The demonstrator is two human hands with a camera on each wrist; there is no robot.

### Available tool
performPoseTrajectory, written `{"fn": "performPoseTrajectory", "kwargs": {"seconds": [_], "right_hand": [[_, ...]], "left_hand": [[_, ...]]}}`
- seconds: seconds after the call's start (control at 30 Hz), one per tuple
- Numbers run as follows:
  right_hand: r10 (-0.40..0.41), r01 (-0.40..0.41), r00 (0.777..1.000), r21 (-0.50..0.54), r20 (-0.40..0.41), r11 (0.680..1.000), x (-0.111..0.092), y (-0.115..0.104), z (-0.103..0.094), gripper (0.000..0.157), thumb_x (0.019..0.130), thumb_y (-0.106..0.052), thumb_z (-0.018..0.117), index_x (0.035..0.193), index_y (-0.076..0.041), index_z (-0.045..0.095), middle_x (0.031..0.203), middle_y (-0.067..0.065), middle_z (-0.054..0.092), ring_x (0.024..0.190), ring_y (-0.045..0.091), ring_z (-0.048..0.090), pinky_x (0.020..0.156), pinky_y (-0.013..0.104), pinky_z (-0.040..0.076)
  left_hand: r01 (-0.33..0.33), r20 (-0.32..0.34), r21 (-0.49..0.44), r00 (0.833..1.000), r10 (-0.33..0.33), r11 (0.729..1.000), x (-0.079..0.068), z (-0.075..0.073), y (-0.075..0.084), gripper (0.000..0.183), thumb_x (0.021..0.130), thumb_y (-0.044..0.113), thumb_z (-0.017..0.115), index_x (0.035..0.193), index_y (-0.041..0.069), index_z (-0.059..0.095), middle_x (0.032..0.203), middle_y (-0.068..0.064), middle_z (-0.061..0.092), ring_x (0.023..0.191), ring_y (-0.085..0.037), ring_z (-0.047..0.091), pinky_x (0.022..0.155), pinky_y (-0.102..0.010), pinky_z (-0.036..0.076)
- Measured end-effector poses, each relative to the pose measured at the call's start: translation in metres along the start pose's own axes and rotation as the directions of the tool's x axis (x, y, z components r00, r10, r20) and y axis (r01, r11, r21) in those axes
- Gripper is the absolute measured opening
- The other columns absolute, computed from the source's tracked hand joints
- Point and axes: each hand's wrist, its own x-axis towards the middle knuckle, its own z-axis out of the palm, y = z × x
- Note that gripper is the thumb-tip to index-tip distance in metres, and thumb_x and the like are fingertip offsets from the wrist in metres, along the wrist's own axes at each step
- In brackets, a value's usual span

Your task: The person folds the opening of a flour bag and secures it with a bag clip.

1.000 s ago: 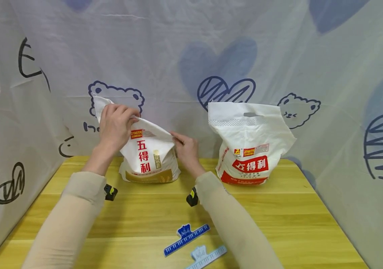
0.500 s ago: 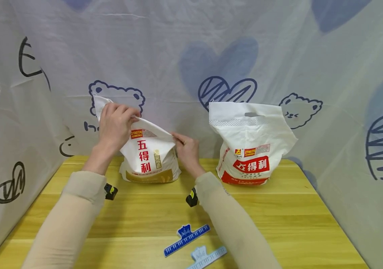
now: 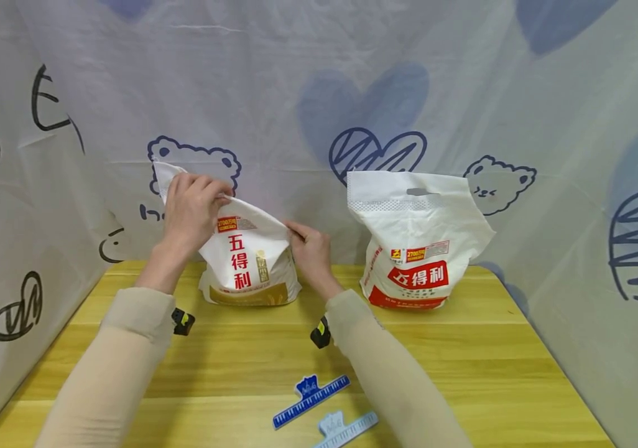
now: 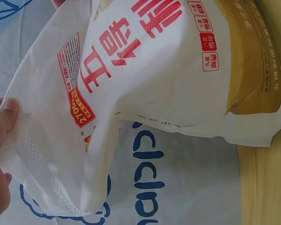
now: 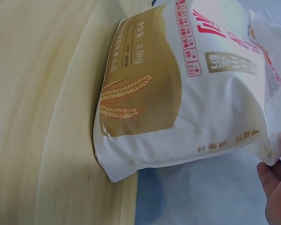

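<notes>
A white flour bag with a gold base band [image 3: 252,294] stands at the back left of the table. Its top edge slopes down from left to right. My left hand [image 3: 193,208] grips that edge near the upper left corner; the left wrist view shows the thumb [image 4: 10,112] pressed on the white plastic. At the lower right end of the edge, my right hand [image 3: 312,252] pinches the bag's corner. In the right wrist view its fingers [image 5: 270,180] lie at that corner, partly cut off by the frame. Part of the bag's top is hidden behind my left hand.
A second flour bag with red print [image 3: 420,274] stands upright to the right, a handle slot in its top. Near the front lie a dark blue clip [image 3: 311,401] and a light blue clip [image 3: 347,429] on the wooden table [image 3: 229,354]. A printed cloth [image 3: 274,93] hangs behind.
</notes>
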Motion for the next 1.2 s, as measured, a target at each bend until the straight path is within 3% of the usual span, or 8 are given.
{"fn": "performPoseTrajectory", "kwargs": {"seconds": [0.23, 0.63, 0.83, 1.07, 1.2], "right_hand": [[0.031, -0.034, 0.998, 0.043, 0.060, 0.998, -0.007, -0.005, -0.011, 0.032, 0.100, -0.013, 0.069, 0.131, -0.007, 0.071, 0.132, 0.009, 0.071, 0.124, 0.025, 0.066, 0.104, 0.036, 0.053], [-0.041, 0.022, 0.987, 0.125, 0.155, 0.992, -0.027, -0.015, -0.049, 0.040, 0.101, -0.013, 0.069, 0.140, -0.006, 0.065, 0.139, 0.009, 0.067, 0.124, 0.030, 0.067, 0.102, 0.039, 0.055], [-0.099, 0.070, 0.967, 0.130, 0.233, 0.989, -0.041, -0.015, -0.065, 0.040, 0.100, -0.012, 0.070, 0.139, -0.005, 0.065, 0.139, 0.010, 0.067, 0.120, 0.031, 0.069, 0.098, 0.037, 0.057], [-0.154, 0.142, 0.944, 0.063, 0.291, 0.988, -0.064, -0.010, -0.077, 0.038, 0.100, -0.012, 0.071, 0.137, -0.007, 0.068, 0.132, 0.011, 0.071, 0.118, 0.027, 0.070, 0.099, 0.039, 0.057], [-0.189, 0.194, 0.920, 0.020, 0.345, 0.981, -0.078, -0.006, -0.081, 0.037, 0.099, -0.012, 0.071, 0.136, -0.006, 0.069, 0.130, 0.011, 0.072, 0.116, 0.028, 0.071, 0.097, 0.042, 0.058]], "left_hand": [[0.024, 0.001, -0.027, 1.000, -0.024, 0.999, -0.002, 0.000, -0.001, 0.011, 0.100, 0.011, 0.069, 0.110, 0.009, 0.072, 0.113, -0.013, 0.070, 0.116, -0.034, 0.051, 0.119, -0.053, 0.029], [0.031, 0.002, -0.047, 1.000, -0.031, 0.998, -0.003, 0.001, -0.001, 0.011, 0.099, 0.009, 0.069, 0.109, 0.008, 0.072, 0.111, -0.013, 0.069, 0.119, -0.035, 0.050, 0.120, -0.052, 0.028], [0.026, -0.003, -0.053, 1.000, -0.026, 0.998, -0.004, 0.000, -0.001, 0.011, 0.099, 0.008, 0.069, 0.109, 0.008, 0.072, 0.111, -0.014, 0.069, 0.119, -0.035, 0.050, 0.121, -0.052, 0.027], [0.026, -0.005, -0.057, 1.000, -0.027, 0.998, -0.003, 0.002, -0.002, 0.010, 0.099, 0.009, 0.069, 0.109, 0.008, 0.072, 0.111, -0.014, 0.070, 0.118, -0.035, 0.050, 0.121, -0.052, 0.026], [0.026, -0.006, -0.058, 1.000, -0.026, 0.998, -0.003, 0.002, -0.002, 0.011, 0.099, 0.009, 0.069, 0.109, 0.008, 0.071, 0.112, -0.014, 0.070, 0.119, -0.035, 0.050, 0.122, -0.052, 0.026]]}}
